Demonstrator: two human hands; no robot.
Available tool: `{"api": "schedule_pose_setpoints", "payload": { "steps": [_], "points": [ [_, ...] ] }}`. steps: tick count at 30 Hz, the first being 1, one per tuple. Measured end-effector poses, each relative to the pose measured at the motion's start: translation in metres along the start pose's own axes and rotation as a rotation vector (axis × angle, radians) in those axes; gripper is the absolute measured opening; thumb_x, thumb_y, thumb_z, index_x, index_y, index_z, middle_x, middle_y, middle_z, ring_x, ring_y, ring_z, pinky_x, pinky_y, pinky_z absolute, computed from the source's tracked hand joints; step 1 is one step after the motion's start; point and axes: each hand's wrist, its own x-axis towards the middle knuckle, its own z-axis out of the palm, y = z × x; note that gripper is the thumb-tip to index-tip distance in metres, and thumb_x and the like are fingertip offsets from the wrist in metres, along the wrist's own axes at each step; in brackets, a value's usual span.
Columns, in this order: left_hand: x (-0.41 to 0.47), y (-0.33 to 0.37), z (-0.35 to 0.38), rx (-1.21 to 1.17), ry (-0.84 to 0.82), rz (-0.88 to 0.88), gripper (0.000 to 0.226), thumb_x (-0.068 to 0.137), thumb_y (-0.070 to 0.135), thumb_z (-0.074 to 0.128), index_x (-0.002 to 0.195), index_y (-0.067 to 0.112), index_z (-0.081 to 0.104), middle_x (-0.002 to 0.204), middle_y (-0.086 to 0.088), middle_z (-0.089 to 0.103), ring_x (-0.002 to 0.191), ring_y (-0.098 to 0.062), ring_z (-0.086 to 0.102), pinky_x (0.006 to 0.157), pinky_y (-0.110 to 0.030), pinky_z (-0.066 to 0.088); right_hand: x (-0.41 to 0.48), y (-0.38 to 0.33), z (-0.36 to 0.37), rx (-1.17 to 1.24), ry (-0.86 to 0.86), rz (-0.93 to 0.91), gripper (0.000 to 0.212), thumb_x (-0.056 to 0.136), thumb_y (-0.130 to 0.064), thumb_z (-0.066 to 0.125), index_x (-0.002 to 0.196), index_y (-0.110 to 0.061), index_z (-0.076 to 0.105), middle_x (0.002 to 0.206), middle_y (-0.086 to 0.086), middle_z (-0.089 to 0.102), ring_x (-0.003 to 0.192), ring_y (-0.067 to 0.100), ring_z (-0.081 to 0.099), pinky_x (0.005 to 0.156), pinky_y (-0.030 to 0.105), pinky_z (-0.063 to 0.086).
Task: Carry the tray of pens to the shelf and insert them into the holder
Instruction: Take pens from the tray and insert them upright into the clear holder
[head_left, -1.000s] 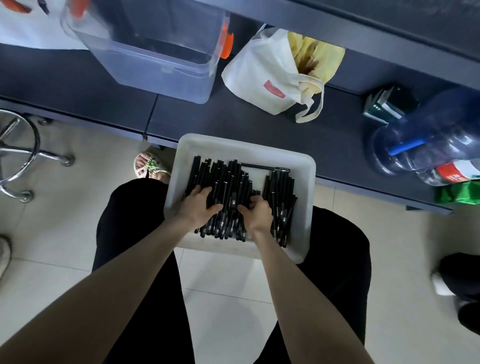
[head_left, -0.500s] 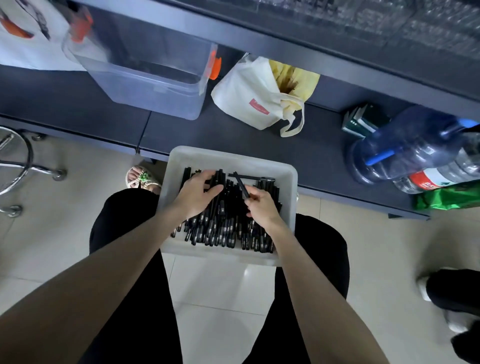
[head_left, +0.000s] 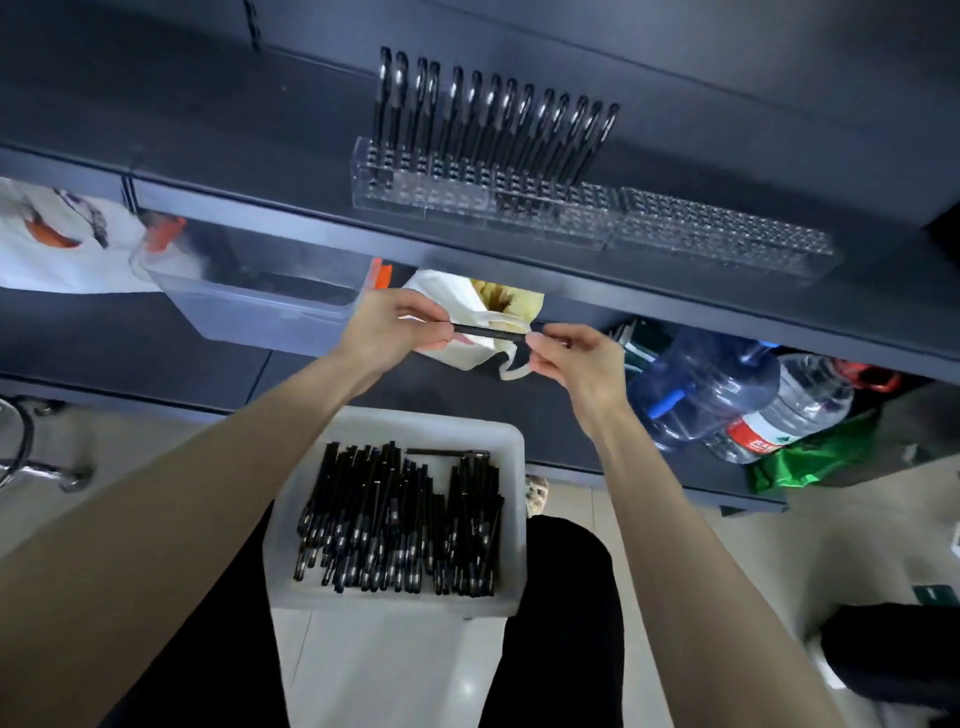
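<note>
One black pen (head_left: 488, 332) – light, stiff, probably slick – is pinched level by left hand (head_left: 387, 327) and right hand (head_left: 574, 356), at 6 o'clock below the holder (head_left: 483, 200); grip mid-barrel.

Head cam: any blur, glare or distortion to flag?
Head view: wide-angle bowing along the shelf edge; soft blur on the clear pen holder and left bin; highlights glint on the inserted pens; held pen fairly sharp; dim overall.

Head-worn view, steeply down, near shelf (head_left: 519, 254)
</note>
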Motion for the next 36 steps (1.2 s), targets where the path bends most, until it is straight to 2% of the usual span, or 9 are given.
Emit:
{"api": "schedule_pose_setpoints", "payload": {
  "steps": [3,8,11,15,18,21,25,30,36],
  "points": [
    [0.004,0.02,0.014,0.049,0.029,0.085,0.017,0.071,-0.01,0.074,0.086,-0.004,0.068,0.074,-0.002,0.064,0.058,-0.004,0.064,0.06,-0.012,0.049,0.007,-0.031,-0.001,0.321,0.059,-0.058,0.028,0.077,0.006,0.071,0.099,0.0,0.055,0.069,0.007,0.068,0.063,0.014,0.066,0.069,0.025,0.058],
    [0.017,0.043,0.039,0.072,0.044,0.187,0.02,0.069,-0.008,0.076,0.078,0.008,0.069,0.076,-0.003,0.066,0.069,-0.013,0.063,0.062,-0.011,0.048,0.016,-0.073,0.001,0.397,0.125,-0.162,0.025,0.082,0.001,0.069,0.097,-0.008,0.051,0.078,0.009,0.062,0.061,0.015,0.063,0.068,0.026,0.059],
    [0.028,0.047,0.05,0.092,0.063,0.236,0.022,0.069,-0.001,0.079,0.082,0.013,0.068,0.082,-0.004,0.067,0.075,-0.016,0.064,0.075,-0.023,0.051,0.028,-0.09,0.0,0.317,0.168,-0.218,0.029,0.085,0.002,0.065,0.107,-0.007,0.05,0.074,0.008,0.06,0.064,0.017,0.062,0.069,0.028,0.059],
    [0.046,0.049,0.046,0.223,0.226,0.26,0.041,0.076,0.02,0.078,0.112,0.014,0.061,0.109,0.002,0.057,0.093,-0.011,0.058,0.081,-0.021,0.044,0.05,-0.11,-0.01,0.083,0.308,-0.421,0.033,0.088,0.002,0.059,0.115,-0.012,0.046,0.073,0.005,0.061,0.065,0.02,0.063,0.071,0.028,0.056],
    [0.064,0.048,0.032,0.366,0.468,0.29,0.064,0.075,0.025,0.078,0.129,0.011,0.047,0.128,-0.006,0.04,0.113,-0.017,0.044,0.094,-0.021,0.034,0.069,-0.122,-0.017,-0.114,0.403,-0.584,0.03,0.09,-0.001,0.058,0.116,-0.013,0.048,0.077,0.008,0.064,0.071,0.023,0.065,0.069,0.026,0.053],
    [0.082,0.044,0.023,0.481,0.678,0.295,0.093,0.067,0.029,0.083,0.14,0.003,0.032,0.144,-0.018,0.026,0.13,-0.033,0.029,0.108,-0.037,0.027,0.089,-0.129,-0.021,-0.243,0.48,-0.69,0.029,0.09,-0.003,0.056,0.116,-0.012,0.05,0.08,0.01,0.067,0.074,0.027,0.066,0.076,0.032,0.052],
    [0.101,0.037,0.014,0.46,0.735,0.227,0.117,0.064,0.036,0.084,0.148,0.004,0.009,0.154,-0.019,0.011,0.141,-0.034,0.014,0.115,-0.045,0.018,0.109,-0.136,-0.02,-0.316,0.517,-0.761,0.028,0.09,-0.003,0.054,0.117,-0.01,0.051,0.08,0.009,0.067,0.074,0.027,0.064,0.076,0.035,0.051],
    [0.118,0.026,0.005,0.378,0.718,0.207,0.125,0.062,0.039,0.085,0.149,0.003,0.002,0.152,-0.018,0.016,0.14,-0.032,0.019,0.115,-0.043,0.02,0.128,-0.136,-0.013,-0.349,0.491,-0.79,0.028,0.091,-0.004,0.054,0.119,-0.009,0.05,0.079,0.004,0.063,0.075,0.027,0.063,0.079,0.04,0.052],
    [0.124,0.019,0.003,0.367,0.778,0.214,0.115,0.062,0.037,0.086,0.145,-0.001,0.016,0.142,-0.019,0.036,0.133,-0.033,0.032,0.112,-0.039,0.022,0.138,-0.126,-0.009,-0.489,0.409,-0.799,0.029,0.091,-0.001,0.053,0.12,-0.007,0.051,0.084,0.014,0.067,0.077,0.029,0.063,0.078,0.042,0.052]
  ]
}}
